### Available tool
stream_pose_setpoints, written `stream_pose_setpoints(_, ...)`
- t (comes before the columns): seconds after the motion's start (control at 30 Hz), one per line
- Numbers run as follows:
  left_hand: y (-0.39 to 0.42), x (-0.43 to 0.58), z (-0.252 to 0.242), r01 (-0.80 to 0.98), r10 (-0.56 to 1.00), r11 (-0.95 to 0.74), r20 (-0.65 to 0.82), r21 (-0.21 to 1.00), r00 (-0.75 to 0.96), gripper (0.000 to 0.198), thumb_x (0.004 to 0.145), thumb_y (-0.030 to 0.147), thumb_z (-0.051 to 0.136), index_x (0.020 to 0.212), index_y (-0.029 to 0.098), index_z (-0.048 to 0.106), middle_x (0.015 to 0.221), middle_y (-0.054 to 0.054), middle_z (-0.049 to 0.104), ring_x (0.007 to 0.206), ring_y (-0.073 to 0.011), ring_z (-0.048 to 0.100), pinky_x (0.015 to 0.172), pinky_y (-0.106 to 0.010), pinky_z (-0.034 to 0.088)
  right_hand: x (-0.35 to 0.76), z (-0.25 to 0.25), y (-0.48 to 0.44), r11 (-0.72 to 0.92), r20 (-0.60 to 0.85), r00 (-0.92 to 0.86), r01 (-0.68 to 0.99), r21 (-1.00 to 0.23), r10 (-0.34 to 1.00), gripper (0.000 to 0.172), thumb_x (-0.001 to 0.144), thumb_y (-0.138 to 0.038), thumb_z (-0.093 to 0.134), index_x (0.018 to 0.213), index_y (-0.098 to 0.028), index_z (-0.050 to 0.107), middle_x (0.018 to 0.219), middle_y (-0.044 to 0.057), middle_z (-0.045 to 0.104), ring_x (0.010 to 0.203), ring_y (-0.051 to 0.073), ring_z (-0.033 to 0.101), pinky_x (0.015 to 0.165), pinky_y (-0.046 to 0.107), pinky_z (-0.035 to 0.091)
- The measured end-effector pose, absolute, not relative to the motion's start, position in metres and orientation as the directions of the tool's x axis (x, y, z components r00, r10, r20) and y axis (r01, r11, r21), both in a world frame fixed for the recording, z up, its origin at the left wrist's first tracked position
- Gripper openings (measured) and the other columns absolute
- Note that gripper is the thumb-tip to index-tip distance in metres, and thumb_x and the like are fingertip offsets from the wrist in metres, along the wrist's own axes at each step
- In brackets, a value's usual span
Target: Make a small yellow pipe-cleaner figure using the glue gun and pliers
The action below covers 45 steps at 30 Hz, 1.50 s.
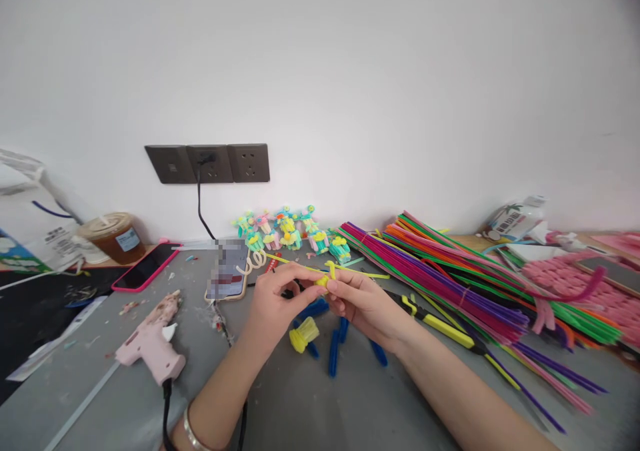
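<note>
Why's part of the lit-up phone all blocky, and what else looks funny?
Head view: a mosaic covers part of the lit phone, perhaps added on purpose; the plastic bottle at the right looks smeared; the light on the white wall is soft, without harsh glare; the small yellow pipe cleaner shows little fine detail.

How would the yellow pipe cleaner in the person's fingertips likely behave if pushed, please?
The yellow pipe cleaner probably bends yet holds its shape, since a bent part stands up above the fingertips. It seems light, being slim and pinched only by fingertips.
</note>
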<state>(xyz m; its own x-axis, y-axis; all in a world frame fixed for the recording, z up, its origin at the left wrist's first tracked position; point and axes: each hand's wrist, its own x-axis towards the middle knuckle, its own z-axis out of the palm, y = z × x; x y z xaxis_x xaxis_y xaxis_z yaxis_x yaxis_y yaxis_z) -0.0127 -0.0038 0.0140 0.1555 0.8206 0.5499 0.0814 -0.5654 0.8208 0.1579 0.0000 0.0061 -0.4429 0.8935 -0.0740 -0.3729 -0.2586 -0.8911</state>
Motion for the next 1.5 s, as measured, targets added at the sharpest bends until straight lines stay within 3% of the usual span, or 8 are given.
stream_pose_setpoints(0.13, -0.004, -0.013, 0.015, 0.156, 0.759, -0.651, 0.635, 0.743, 0.144, 0.006, 0.079, 0.020, 0.074, 0.084, 0.020, 0.077, 0.080, -0.005, 0.070, 0.065, -0.0120, 0.061, 0.047, -0.019, 0.044, 0.158, 0.004, 0.001, -0.254, -0.068, -0.444, -0.375, -0.892, 0.894, 0.035, 0.068, -0.041, 0.084, 0.064, -0.015, 0.060, 0.056, -0.005, 0.050, 0.051, 0.007, 0.036, 0.052, 0.025, 0.022)
stream_pose_setpoints(0.33, -0.005, -0.013, 0.014, 0.170, 0.764, -0.646, 0.632, 0.744, 0.134, 0.007, 0.079, 0.021, 0.074, 0.086, 0.019, 0.076, 0.080, -0.004, 0.068, 0.062, -0.0108, 0.057, 0.045, -0.019, 0.040, 0.155, 0.009, -0.003, -0.299, -0.074, -0.465, -0.431, -0.851, 0.882, 0.032, 0.067, -0.038, 0.086, 0.069, -0.015, 0.064, 0.055, -0.006, 0.047, 0.051, 0.006, 0.032, 0.052, 0.024, 0.023)
stream_pose_setpoints(0.63, -0.005, -0.010, 0.014, 0.185, 0.701, -0.713, 0.700, 0.677, 0.139, 0.003, 0.078, 0.018, 0.073, 0.076, 0.019, 0.072, 0.074, -0.003, 0.067, 0.063, -0.0120, 0.059, 0.044, -0.019, 0.039, 0.147, 0.003, -0.009, -0.410, -0.075, -0.532, -0.547, -0.729, 0.843, 0.031, 0.071, -0.039, 0.083, 0.073, -0.015, 0.064, 0.060, -0.005, 0.042, 0.054, 0.007, 0.026, 0.053, 0.020, 0.028)
stream_pose_setpoints(0.87, -0.007, -0.008, 0.014, 0.201, 0.699, -0.713, 0.703, 0.672, 0.130, 0.011, 0.079, 0.018, 0.071, 0.070, 0.018, 0.066, 0.077, -0.003, 0.066, 0.054, -0.0082, 0.048, 0.044, -0.019, 0.038, 0.139, -0.002, -0.016, -0.468, -0.088, -0.526, -0.654, -0.595, 0.846, 0.029, 0.073, -0.037, 0.083, 0.072, -0.016, 0.063, 0.062, -0.007, 0.035, 0.053, 0.005, 0.027, 0.051, 0.016, 0.029)
stream_pose_setpoints(1.13, -0.008, -0.010, 0.013, 0.260, 0.644, -0.753, 0.758, 0.605, 0.100, 0.003, 0.079, 0.018, 0.074, 0.082, 0.019, 0.073, 0.075, -0.002, 0.068, 0.055, -0.0085, 0.052, 0.046, -0.020, 0.041, 0.141, 0.001, -0.016, -0.462, -0.115, -0.507, -0.640, -0.615, 0.854, 0.026, 0.072, -0.032, 0.084, 0.073, -0.013, 0.066, 0.062, -0.006, 0.041, 0.053, 0.004, 0.027, 0.051, 0.017, 0.030)
stream_pose_setpoints(1.33, -0.007, -0.008, 0.012, 0.256, 0.640, -0.753, 0.765, 0.606, 0.072, 0.003, 0.081, 0.021, 0.073, 0.078, 0.019, 0.072, 0.073, -0.002, 0.069, 0.054, -0.0087, 0.054, 0.044, -0.020, 0.039, 0.135, 0.001, -0.020, -0.456, -0.174, -0.442, -0.684, -0.570, 0.880, 0.033, 0.066, -0.035, 0.088, 0.069, -0.016, 0.061, 0.061, -0.008, 0.037, 0.052, 0.005, 0.026, 0.050, 0.017, 0.031)
stream_pose_setpoints(1.5, -0.008, -0.009, 0.014, 0.312, 0.601, -0.774, 0.794, 0.551, 0.089, 0.005, 0.080, 0.018, 0.072, 0.075, 0.020, 0.071, 0.072, -0.002, 0.069, 0.054, -0.0096, 0.057, 0.043, -0.020, 0.041, 0.134, 0.002, -0.022, -0.432, -0.140, -0.439, -0.689, -0.582, 0.888, 0.030, 0.071, -0.035, 0.084, 0.069, -0.016, 0.060, 0.064, -0.007, 0.038, 0.052, 0.006, 0.026, 0.051, 0.019, 0.031)
